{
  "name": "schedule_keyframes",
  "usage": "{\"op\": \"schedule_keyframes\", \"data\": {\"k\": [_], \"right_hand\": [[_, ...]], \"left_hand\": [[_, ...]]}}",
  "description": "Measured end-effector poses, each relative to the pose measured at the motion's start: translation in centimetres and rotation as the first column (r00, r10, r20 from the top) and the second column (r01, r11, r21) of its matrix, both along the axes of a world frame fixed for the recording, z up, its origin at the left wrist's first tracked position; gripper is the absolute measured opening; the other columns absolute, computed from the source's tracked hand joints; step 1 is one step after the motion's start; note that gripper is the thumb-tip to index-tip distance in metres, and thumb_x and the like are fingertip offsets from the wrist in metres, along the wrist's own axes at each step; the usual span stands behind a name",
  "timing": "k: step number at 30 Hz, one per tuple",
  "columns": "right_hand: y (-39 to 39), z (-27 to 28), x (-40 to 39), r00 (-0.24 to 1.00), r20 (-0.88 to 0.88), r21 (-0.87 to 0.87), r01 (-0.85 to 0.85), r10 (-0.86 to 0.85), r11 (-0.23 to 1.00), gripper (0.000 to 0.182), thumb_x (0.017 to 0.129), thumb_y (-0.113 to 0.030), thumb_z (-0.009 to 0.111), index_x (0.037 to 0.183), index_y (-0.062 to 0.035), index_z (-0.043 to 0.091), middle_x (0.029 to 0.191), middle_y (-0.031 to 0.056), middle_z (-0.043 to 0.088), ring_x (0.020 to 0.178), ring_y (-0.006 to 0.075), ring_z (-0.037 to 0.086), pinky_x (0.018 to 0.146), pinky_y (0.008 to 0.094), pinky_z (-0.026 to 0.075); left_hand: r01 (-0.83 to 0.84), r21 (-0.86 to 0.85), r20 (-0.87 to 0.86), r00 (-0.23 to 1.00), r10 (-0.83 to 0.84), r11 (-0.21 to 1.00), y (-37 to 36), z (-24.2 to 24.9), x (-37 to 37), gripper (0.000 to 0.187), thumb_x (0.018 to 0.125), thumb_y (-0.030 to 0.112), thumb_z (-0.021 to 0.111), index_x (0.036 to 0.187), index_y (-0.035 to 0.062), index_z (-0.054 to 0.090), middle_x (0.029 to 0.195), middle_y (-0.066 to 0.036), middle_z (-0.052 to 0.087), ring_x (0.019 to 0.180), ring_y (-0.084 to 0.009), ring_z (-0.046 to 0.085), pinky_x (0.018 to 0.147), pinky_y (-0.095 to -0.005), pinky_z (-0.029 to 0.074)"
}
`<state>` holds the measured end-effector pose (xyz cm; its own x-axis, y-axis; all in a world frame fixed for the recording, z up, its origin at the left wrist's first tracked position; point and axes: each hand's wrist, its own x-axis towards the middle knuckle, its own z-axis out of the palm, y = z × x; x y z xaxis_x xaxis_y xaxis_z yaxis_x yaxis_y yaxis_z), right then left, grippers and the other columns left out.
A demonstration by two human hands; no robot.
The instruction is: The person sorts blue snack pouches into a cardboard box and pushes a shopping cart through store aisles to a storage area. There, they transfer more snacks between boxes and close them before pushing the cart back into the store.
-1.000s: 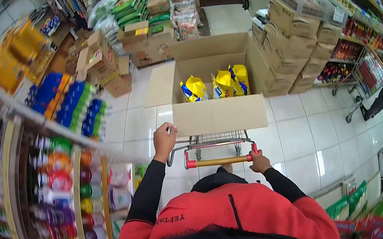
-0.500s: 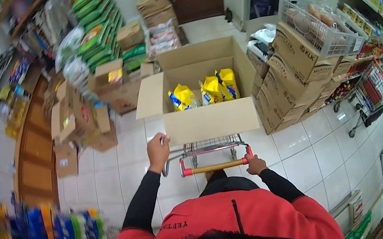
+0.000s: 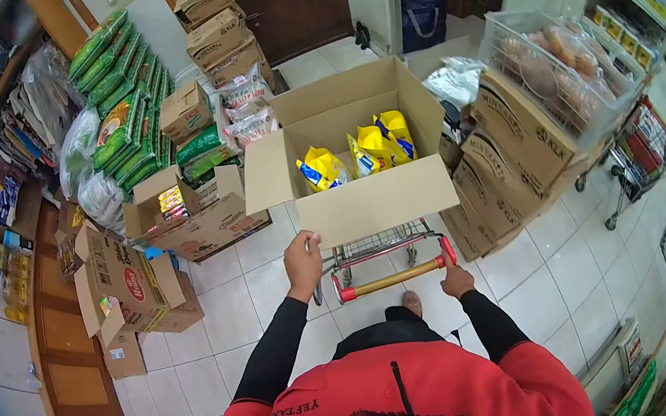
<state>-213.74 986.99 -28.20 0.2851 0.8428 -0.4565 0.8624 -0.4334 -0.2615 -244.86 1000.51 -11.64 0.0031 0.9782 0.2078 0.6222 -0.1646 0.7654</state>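
My left hand (image 3: 304, 266) is closed at the near left corner of an open cardboard box (image 3: 379, 201), its fingertips on the front flap. Inside the box stand several yellow-and-blue packets (image 3: 376, 148). The box rests on a metal shopping cart (image 3: 381, 244), which shows below the flap. At the right end of the cart's handle (image 3: 391, 278), by the red grip, my right hand (image 3: 457, 280) is closed, with its fingers partly hidden. The handle's left end is near my left wrist.
Stacked cartons (image 3: 492, 176) stand close on the right, topped by a white plastic basket (image 3: 550, 76). On the left are opened boxes (image 3: 134, 285), green sacks (image 3: 126, 118) and a wooden cabinet (image 3: 74, 376). A brown door (image 3: 294, 3) is ahead. Another cart (image 3: 643, 149) stands far right.
The cart and box have rolled forward with me, and the view has turned slightly. The shelf of blue packs at lower left has mostly slid out of view. Both hands keep their places.
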Motion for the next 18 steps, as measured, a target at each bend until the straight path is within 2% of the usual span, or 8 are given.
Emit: {"op": "schedule_keyframes", "data": {"k": [1,5,7,9,11,13,14,18], "right_hand": [[0.8,0.3,0.5,1.000,-0.025,-0.001,0.013,-0.013,1.000,0.083,0.069,-0.021,0.064,0.136,-0.0213,0.015,0.096,0.0210,0.058,0.085,0.0357,0.060,0.074,0.0443,0.048],[4.5,-0.2,2.8,0.999,-0.046,0.020,0.010,-0.010,1.000,0.086,0.069,-0.021,0.065,0.137,-0.0177,0.013,0.093,0.0218,0.060,0.084,0.0373,0.060,0.074,0.0452,0.048],[5.6,-0.2,3.8,0.998,-0.062,0.023,0.009,-0.008,1.000,0.081,0.070,-0.019,0.065,0.135,-0.0173,0.018,0.093,0.0223,0.060,0.084,0.0387,0.059,0.074,0.0459,0.048],[6.3,-1.5,4.8,0.998,-0.028,0.102,-0.051,0.054,0.994,0.073,0.072,-0.016,0.061,0.133,-0.0200,0.021,0.087,0.0213,0.061,0.080,0.0385,0.060,0.070,0.0463,0.048],[8.7,-1.3,6.2,0.993,-0.053,0.075,-0.105,0.109,0.992,0.065,0.072,-0.018,0.061,0.127,-0.0162,0.027,0.087,0.0224,0.060,0.080,0.0395,0.060,0.070,0.0476,0.048],[9.0,-2.1,6.7,0.987,-0.098,0.134,-0.116,0.129,0.984,0.058,0.072,-0.019,0.065,0.120,-0.0121,0.032,0.089,0.0232,0.060,0.081,0.0419,0.058,0.070,0.0497,0.046],[9.2,-2.2,7.1,0.972,-0.113,0.198,-0.182,0.207,0.963,0.053,0.074,-0.020,0.064,0.115,-0.0094,0.034,0.087,0.0229,0.060,0.078,0.0416,0.059,0.068,0.0502,0.046],[10.8,-1.7,8.0,0.954,-0.129,0.122,-0.257,0.272,0.959,0.052,0.074,-0.021,0.064,0.115,-0.0075,0.034,0.086,0.0229,0.060,0.077,0.0407,0.059,0.067,0.0483,0.047]], "left_hand": [[-0.024,-0.015,0.029,0.999,0.025,1.000,1.0,0.1,0.8,0.014,0.082,0.017,0.055,0.076,0.0042,0.057,0.069,-0.014,0.060,0.066,-0.0334,0.058,0.059,-0.0376,0.044],[-0.031,-0.020,0.015,0.999,0.031,0.999,3.8,0.9,3.4,0.013,0.081,0.016,0.056,0.077,0.0044,0.058,0.068,-0.014,0.059,0.062,-0.0326,0.057,0.056,-0.0374,0.043],[-0.038,0.024,0.013,0.999,0.037,0.999,4.7,0.7,4.1,0.012,0.081,0.016,0.057,0.077,0.0046,0.058,0.066,-0.013,0.059,0.059,-0.0310,0.056,0.054,-0.0365,0.043],[-0.070,-0.040,-0.027,0.997,0.069,0.997,5.3,1.0,4.6,0.011,0.079,0.015,0.059,0.077,0.0044,0.058,0.065,-0.012,0.058,0.057,-0.0286,0.055,0.054,-0.0350,0.042],[-0.102,0.001,-0.026,0.994,0.102,0.995,6.5,1.4,5.4,0.010,0.078,0.014,0.060,0.076,0.0044,0.058,0.066,-0.012,0.059,0.057,-0.0275,0.055,0.053,-0.0343,0.042],[-0.108,0.029,-0.031,0.994,0.109,0.994,6.5,1.7,5.4,0.010,0.077,0.014,0.061,0.076,0.0043,0.059,0.067,-0.011,0.059,0.057,-0.0264,0.055,0.053,-0.0335,0.042],[-0.106,0.038,-0.038,0.993,0.108,0.994,6.7,2.1,5.3,0.009,0.077,0.013,0.062,0.076,0.0043,0.059,0.067,-0.011,0.059,0.057,-0.0255,0.055,0.053,-0.0330,0.042],[-0.140,0.047,-0.035,0.989,0.142,0.989,7.2,2.1,5.9,0.009,0.074,0.011,0.064,0.075,0.0044,0.058,0.068,-0.009,0.058,0.056,-0.0232,0.054,0.053,-0.0317,0.041]]}}
